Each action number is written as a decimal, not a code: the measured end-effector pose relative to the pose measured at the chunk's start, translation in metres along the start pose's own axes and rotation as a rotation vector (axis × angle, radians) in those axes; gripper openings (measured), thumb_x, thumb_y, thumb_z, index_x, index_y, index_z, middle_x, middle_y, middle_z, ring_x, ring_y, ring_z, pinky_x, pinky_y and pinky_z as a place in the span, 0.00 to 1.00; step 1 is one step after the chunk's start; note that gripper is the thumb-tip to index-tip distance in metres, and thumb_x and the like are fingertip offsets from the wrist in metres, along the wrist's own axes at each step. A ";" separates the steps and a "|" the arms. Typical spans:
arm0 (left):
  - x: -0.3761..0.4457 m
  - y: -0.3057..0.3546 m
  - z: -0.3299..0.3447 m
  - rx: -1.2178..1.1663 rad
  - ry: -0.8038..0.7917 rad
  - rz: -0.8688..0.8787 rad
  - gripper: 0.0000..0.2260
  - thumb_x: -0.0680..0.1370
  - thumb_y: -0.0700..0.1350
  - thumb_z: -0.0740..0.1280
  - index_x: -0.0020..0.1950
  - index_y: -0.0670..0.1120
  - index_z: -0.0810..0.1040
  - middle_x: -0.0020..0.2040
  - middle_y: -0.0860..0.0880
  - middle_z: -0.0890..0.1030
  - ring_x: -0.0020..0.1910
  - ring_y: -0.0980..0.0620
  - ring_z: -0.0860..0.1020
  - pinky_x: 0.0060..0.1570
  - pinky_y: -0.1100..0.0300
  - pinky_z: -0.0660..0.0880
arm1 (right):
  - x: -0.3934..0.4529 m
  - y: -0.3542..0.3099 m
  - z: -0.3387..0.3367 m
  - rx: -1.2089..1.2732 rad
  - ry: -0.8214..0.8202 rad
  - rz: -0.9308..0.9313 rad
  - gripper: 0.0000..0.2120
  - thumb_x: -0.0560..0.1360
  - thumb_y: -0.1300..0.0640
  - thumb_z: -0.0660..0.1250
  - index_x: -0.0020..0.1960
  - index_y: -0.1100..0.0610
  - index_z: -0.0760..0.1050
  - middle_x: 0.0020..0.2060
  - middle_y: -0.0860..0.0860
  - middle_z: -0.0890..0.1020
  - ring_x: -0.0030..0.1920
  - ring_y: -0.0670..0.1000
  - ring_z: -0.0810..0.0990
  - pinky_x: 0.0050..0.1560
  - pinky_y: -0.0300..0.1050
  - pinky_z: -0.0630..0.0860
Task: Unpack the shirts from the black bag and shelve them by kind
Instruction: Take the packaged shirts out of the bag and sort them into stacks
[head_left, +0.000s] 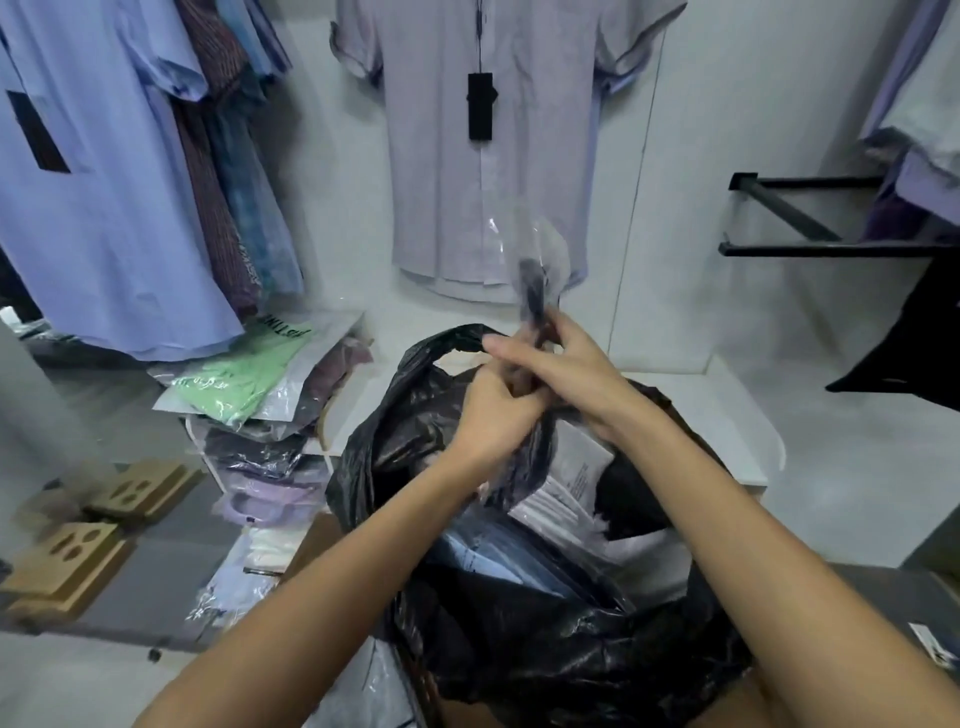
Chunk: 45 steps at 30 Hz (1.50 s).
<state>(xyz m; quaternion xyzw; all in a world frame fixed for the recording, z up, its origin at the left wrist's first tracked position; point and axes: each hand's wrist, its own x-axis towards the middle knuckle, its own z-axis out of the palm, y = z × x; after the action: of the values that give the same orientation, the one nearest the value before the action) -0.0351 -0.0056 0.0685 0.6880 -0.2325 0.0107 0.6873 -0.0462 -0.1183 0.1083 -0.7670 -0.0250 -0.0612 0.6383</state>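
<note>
Black bag (545, 623) sits front and centre, bulging, its mouth gathered up high where both hands meet. Far left of the bag, cardboard inserts (67, 566) with oval cut-outs lie on the grey floor. Above them a pale blue shirt (104, 208) hangs with a dark tag, patterned shirts packed behind it. Closer to the bag, still on its left, a stack of packaged shirts (260, 441) rises in clear sleeves, a green shirt (244, 374) lying on top, lilac and dark ones beneath.

Now the hands. The left hand (498, 410) is curled tight on the bag's gathered plastic, right at the top of the bag. A looped bag handle (447, 345) arches just beside it. The right hand (561, 369) touches the left from above, fingers pinching a twisted dark strip (532, 291) of plastic that stands up blurred from the knot. Inside the open mouth below the hands, wrapped shirts (561, 499) show, white labels and clear film.

Directly behind the bag, a lilac short-sleeved shirt (498, 145) hangs flat on the white wall, black tag dangling. Right of the bag, a white ledge (737, 415) runs along, and above it black rails (800, 218) jut from the wall.
</note>
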 end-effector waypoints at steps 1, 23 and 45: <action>0.000 0.001 0.002 0.117 -0.083 -0.002 0.35 0.70 0.36 0.72 0.76 0.52 0.70 0.68 0.53 0.79 0.66 0.56 0.79 0.66 0.52 0.77 | 0.003 -0.002 -0.001 -0.048 0.107 -0.019 0.38 0.62 0.38 0.82 0.68 0.45 0.74 0.53 0.45 0.84 0.52 0.46 0.85 0.55 0.48 0.82; 0.038 0.053 -0.068 -0.204 0.101 -0.049 0.16 0.76 0.36 0.74 0.63 0.40 0.80 0.57 0.41 0.86 0.56 0.43 0.85 0.55 0.47 0.82 | -0.006 0.023 -0.050 0.298 -0.003 0.021 0.32 0.60 0.56 0.82 0.62 0.60 0.78 0.51 0.57 0.88 0.52 0.58 0.87 0.48 0.49 0.83; -0.146 0.060 -0.198 0.099 0.501 -0.250 0.04 0.78 0.42 0.73 0.52 0.44 0.83 0.45 0.48 0.87 0.42 0.52 0.85 0.41 0.60 0.81 | -0.036 0.034 0.094 0.370 -0.367 0.059 0.28 0.67 0.63 0.80 0.64 0.53 0.75 0.53 0.54 0.87 0.54 0.55 0.87 0.54 0.49 0.83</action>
<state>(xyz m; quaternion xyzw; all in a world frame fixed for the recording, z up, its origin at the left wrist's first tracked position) -0.1252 0.2310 0.0870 0.7200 0.0321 0.1070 0.6849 -0.0719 -0.0307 0.0538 -0.6358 -0.1287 0.1034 0.7540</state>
